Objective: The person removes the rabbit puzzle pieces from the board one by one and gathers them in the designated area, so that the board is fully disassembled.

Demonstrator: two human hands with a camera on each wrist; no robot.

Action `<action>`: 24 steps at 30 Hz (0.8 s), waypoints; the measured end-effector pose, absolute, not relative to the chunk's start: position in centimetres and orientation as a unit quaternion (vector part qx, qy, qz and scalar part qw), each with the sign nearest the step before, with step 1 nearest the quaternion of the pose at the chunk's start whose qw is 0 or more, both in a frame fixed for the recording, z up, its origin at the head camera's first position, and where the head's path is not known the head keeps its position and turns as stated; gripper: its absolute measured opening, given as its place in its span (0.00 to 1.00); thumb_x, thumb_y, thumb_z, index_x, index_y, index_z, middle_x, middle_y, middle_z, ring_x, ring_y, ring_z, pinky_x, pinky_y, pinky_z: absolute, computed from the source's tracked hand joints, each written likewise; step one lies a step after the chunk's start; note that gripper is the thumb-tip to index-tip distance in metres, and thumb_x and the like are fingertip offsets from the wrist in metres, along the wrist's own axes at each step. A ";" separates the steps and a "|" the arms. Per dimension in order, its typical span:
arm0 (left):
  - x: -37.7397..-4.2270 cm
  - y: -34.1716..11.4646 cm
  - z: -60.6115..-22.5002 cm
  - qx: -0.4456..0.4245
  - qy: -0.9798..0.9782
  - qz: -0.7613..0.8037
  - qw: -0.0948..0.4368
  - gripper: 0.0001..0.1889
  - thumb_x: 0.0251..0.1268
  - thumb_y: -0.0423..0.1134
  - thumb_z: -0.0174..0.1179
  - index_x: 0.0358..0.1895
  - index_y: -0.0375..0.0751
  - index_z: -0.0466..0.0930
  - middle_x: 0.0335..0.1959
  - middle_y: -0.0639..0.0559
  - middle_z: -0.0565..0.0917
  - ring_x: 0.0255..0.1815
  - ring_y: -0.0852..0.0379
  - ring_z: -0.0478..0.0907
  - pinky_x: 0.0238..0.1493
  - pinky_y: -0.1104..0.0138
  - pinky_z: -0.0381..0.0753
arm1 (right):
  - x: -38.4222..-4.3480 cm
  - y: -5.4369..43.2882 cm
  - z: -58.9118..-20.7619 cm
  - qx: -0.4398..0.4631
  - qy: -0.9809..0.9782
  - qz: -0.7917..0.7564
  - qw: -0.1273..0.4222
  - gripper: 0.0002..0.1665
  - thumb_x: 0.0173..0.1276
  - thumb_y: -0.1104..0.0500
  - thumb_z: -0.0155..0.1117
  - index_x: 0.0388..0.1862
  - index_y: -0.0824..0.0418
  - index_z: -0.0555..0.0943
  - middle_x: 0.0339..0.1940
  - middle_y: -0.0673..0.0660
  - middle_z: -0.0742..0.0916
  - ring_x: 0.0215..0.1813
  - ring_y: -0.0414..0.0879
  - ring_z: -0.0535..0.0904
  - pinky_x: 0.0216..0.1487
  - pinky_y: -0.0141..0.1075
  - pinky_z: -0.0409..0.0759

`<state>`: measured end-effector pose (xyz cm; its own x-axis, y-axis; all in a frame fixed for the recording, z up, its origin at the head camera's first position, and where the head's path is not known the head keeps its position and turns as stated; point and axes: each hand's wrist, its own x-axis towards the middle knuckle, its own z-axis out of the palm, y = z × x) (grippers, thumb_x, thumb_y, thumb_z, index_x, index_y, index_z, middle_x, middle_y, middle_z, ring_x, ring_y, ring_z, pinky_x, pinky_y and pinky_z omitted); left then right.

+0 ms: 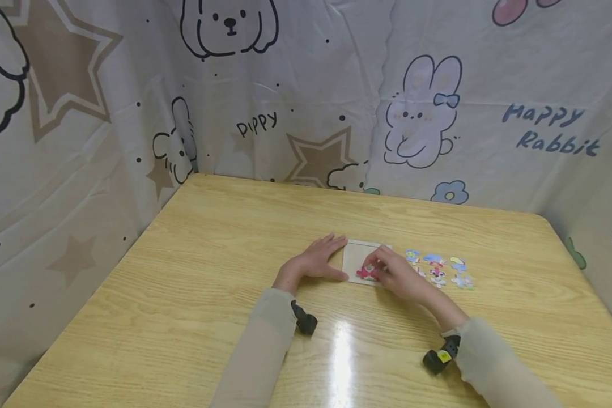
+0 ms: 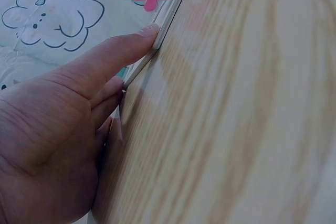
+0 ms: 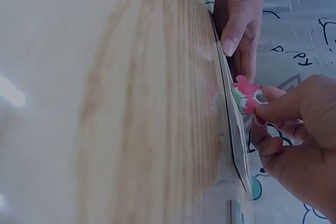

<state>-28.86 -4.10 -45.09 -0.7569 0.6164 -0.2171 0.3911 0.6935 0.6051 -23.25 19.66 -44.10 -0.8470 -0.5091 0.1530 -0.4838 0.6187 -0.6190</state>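
A shallow, light-coloured puzzle tray point(image 1: 354, 258) lies on the table. My left hand point(image 1: 317, 259) rests along its left side, fingers and thumb spread, with the thumb touching the tray's near left corner. My right hand point(image 1: 399, 276) pinches a pink puzzle piece point(image 1: 365, 273) with white and green parts between thumb and fingers. In the right wrist view the puzzle piece point(image 3: 248, 96) is tilted up over the tray's near edge point(image 3: 231, 114); whether it touches the tray floor I cannot tell. The right hand hides the tray's right part.
Several loose puzzle pieces point(image 1: 437, 275) lie right of the tray, some partly behind the right hand. The wooden table point(image 1: 224, 243) reaches back to a printed curtain point(image 1: 296, 102). Both forearms wear beige sleeves and small black wrist cameras point(image 1: 306, 321).
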 end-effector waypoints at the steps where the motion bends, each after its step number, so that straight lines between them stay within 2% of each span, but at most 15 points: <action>1: -28.8 -4.1 -45.1 0.282 0.896 0.272 0.206 0.48 0.61 0.56 0.64 0.80 0.51 0.46 0.82 0.55 0.46 0.84 0.52 0.35 0.84 0.53 0.36 | -23.2 19.8 -44.2 -0.273 0.899 -0.343 0.019 0.14 0.67 0.75 0.54 0.46 0.62 0.78 0.44 0.57 0.81 0.50 0.53 0.81 0.52 0.45 0.84; 5: -28.8 -4.1 -45.2 0.287 0.896 0.271 0.205 0.48 0.61 0.56 0.63 0.80 0.50 0.46 0.82 0.55 0.46 0.84 0.52 0.35 0.84 0.53 0.36 | -22.9 20.6 -44.3 -0.255 0.897 -0.361 0.018 0.14 0.66 0.76 0.54 0.46 0.63 0.78 0.45 0.59 0.81 0.52 0.57 0.81 0.54 0.49 0.83; 9: -28.8 -4.1 -45.2 0.289 0.895 0.273 0.204 0.48 0.61 0.56 0.63 0.79 0.50 0.47 0.82 0.55 0.46 0.84 0.52 0.35 0.84 0.53 0.36 | -22.5 21.4 -44.2 -0.241 0.899 -0.365 0.015 0.13 0.67 0.75 0.56 0.46 0.63 0.79 0.45 0.59 0.82 0.51 0.56 0.81 0.53 0.44 0.83; 15: -28.7 -4.2 -44.9 0.288 0.891 0.283 0.207 0.48 0.61 0.55 0.64 0.79 0.50 0.47 0.82 0.54 0.46 0.84 0.51 0.35 0.84 0.52 0.36 | -21.8 23.0 -44.2 -0.226 0.900 -0.372 0.013 0.12 0.67 0.73 0.58 0.46 0.63 0.79 0.45 0.59 0.83 0.45 0.50 0.80 0.45 0.29 0.80; 20: -28.8 -4.1 -45.0 0.287 0.890 0.285 0.209 0.48 0.61 0.55 0.64 0.80 0.50 0.46 0.82 0.54 0.46 0.84 0.51 0.35 0.83 0.52 0.36 | -21.2 24.3 -44.3 -0.218 0.902 -0.373 0.011 0.12 0.67 0.73 0.59 0.47 0.63 0.78 0.45 0.59 0.82 0.43 0.46 0.80 0.42 0.26 0.80; 24: -28.8 -4.1 -44.9 0.286 0.890 0.287 0.208 0.48 0.61 0.54 0.64 0.79 0.49 0.47 0.82 0.54 0.46 0.84 0.50 0.35 0.83 0.51 0.37 | -20.7 25.3 -44.3 -0.200 0.903 -0.379 0.024 0.12 0.68 0.73 0.57 0.48 0.62 0.78 0.43 0.60 0.81 0.38 0.41 0.78 0.33 0.27 0.81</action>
